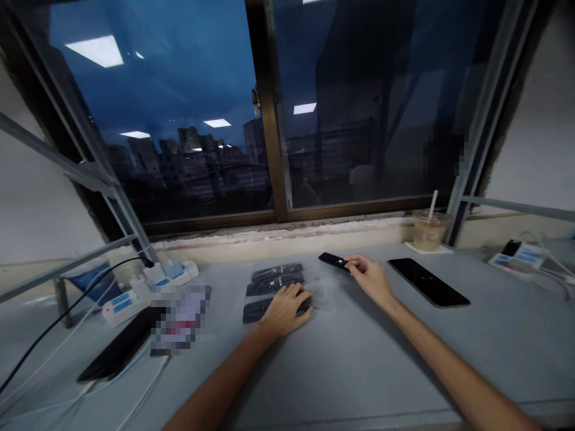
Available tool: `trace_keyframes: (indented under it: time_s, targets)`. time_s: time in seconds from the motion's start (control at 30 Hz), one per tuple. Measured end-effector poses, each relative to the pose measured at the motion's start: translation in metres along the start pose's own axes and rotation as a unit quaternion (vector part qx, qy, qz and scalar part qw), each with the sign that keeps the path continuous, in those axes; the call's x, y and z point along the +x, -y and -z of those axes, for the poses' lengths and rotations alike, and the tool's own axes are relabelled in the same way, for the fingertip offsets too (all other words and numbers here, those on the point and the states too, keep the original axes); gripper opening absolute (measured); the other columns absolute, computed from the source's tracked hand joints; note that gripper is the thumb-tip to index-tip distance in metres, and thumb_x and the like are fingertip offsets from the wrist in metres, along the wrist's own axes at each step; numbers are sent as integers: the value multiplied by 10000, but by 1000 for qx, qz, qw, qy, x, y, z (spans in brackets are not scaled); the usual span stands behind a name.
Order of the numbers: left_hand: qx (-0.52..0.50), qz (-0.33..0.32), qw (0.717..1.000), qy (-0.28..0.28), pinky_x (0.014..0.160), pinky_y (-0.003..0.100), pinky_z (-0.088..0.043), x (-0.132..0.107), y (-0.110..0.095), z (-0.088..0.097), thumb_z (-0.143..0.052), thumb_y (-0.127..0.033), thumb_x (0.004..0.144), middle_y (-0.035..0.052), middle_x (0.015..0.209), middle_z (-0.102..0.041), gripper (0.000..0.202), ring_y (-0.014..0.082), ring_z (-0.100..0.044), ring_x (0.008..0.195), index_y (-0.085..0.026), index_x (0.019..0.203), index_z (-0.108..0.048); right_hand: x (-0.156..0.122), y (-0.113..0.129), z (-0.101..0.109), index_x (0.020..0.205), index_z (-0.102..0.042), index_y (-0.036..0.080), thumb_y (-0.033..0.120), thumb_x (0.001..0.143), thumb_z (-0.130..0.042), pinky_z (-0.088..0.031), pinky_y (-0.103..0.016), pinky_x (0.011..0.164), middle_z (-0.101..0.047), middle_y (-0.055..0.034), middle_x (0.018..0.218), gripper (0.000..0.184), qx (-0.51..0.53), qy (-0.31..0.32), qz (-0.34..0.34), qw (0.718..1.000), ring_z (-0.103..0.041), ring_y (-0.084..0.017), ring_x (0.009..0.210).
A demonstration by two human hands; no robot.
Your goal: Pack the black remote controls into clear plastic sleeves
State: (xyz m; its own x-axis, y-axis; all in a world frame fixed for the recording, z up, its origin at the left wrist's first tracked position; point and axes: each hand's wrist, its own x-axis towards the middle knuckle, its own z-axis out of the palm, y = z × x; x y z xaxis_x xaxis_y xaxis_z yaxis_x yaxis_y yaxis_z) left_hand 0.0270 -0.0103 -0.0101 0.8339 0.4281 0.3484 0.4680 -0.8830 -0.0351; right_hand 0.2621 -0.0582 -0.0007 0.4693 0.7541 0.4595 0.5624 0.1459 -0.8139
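Note:
Several black remote controls (275, 286) in clear plastic sleeves lie in a stack of rows near the middle of the grey table. My left hand (286, 309) rests flat on the nearest of them, its fingers spread. Further right, my right hand (369, 276) pinches the near end of a single black remote control (332, 260) between thumb and fingers. That remote points away to the left, low over the table or touching it; I cannot tell which. Just right of my right hand lies a black smartphone (429, 282), screen up.
Charging phones, one a dark phone (123, 344) and one a blurred-out phone (182, 320), lie at left beside a white power strip (150, 293) with cables. A drink cup (428, 230) with a straw stands back right; another power strip (518, 260) is beyond. A window backs the table (359, 371).

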Motion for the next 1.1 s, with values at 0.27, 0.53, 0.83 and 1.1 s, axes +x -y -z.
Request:
trace_keyframes:
  time_s: [0.27,0.53,0.83,1.1]
  targets:
    - [19,-12,1000,-1,874,368,-393,5,-1,-1,-408,-275,875,46,1010,-532,177,188,-490,951,-206,977,-535,-2,-3,-1,788,-649,205,284,733,-445,-452,-280,678,-684,-24,795,225,-85,1,73,994,-615,-162,698]
    - [-77,-22,997,-18,942,412,-337,1,6,8,-494,-417,825,65,1206,-467,339,226,-425,1099,-235,1112,-499,-6,-1,-3,773,-659,224,244,722,-463,-444,-271,655,-678,-9,758,203,-122,25,87,988,-620,-169,703]
    - [-83,152,981,91,1010,576,-195,-15,34,38,-493,-551,774,137,1451,-170,711,374,-68,1333,-282,1382,-239,-2,-6,0,784,-672,226,229,715,-470,-451,-287,652,-676,-24,773,214,-133,13,72,988,-611,-177,707]
    - [-81,234,957,153,1011,566,-204,-19,42,21,-357,-738,718,160,1474,-74,883,376,-9,1326,-254,1413,-106,-2,-5,-2,794,-657,205,225,712,-449,-445,-274,699,-670,-19,796,225,-118,32,82,989,-604,-151,703]
